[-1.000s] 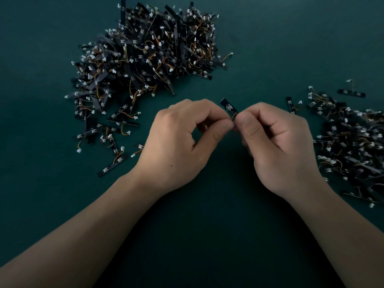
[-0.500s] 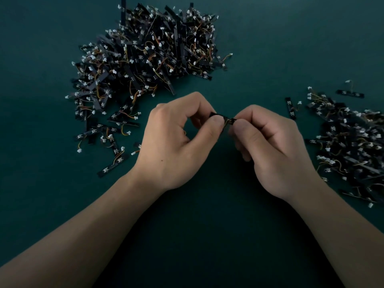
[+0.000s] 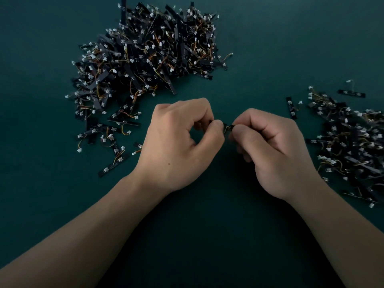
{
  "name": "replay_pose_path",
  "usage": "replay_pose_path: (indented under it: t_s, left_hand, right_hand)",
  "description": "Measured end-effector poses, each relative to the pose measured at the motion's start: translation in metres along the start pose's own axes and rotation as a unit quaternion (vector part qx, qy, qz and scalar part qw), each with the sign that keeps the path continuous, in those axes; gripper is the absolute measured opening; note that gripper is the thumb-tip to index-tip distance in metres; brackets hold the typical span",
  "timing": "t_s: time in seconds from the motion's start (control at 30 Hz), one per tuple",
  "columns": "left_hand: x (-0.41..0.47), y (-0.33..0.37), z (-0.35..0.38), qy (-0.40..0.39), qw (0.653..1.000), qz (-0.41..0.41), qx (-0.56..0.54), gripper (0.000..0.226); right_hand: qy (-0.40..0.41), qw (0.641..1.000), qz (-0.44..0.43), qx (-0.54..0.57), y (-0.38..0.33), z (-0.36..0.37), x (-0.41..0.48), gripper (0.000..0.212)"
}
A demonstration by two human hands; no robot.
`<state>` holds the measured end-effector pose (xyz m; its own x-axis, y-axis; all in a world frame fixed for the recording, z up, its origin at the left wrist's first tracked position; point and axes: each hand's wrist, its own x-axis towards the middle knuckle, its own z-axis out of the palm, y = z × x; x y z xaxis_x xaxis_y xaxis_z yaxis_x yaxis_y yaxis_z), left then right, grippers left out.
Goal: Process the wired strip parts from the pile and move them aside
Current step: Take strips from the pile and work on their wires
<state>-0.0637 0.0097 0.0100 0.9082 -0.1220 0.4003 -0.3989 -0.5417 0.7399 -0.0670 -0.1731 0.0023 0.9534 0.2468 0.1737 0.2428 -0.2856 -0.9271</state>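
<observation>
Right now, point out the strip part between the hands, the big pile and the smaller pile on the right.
strip part (image 3: 227,128), head view, the exposed dark stretch between the pinches.
big pile (image 3: 149,59), head view, its tangled middle.
smaller pile (image 3: 353,146), head view, its middle.

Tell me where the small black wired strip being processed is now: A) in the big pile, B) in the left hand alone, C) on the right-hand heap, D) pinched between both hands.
D: the left hand and right hand each pinch one end of the small black wired strip.
</observation>
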Motion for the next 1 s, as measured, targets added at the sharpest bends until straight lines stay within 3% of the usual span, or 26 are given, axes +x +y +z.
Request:
replay_pose_path:
  t_s: [1.0]
  left_hand:
    - [-0.0019, -0.0032, 0.0015, -0.028, 0.998, 0.025, -0.047, 0.024]
  right_hand:
    - [-0.009, 1.0, -0.006, 0.004, 0.0015, 0.0003, -0.0005, 0.026]
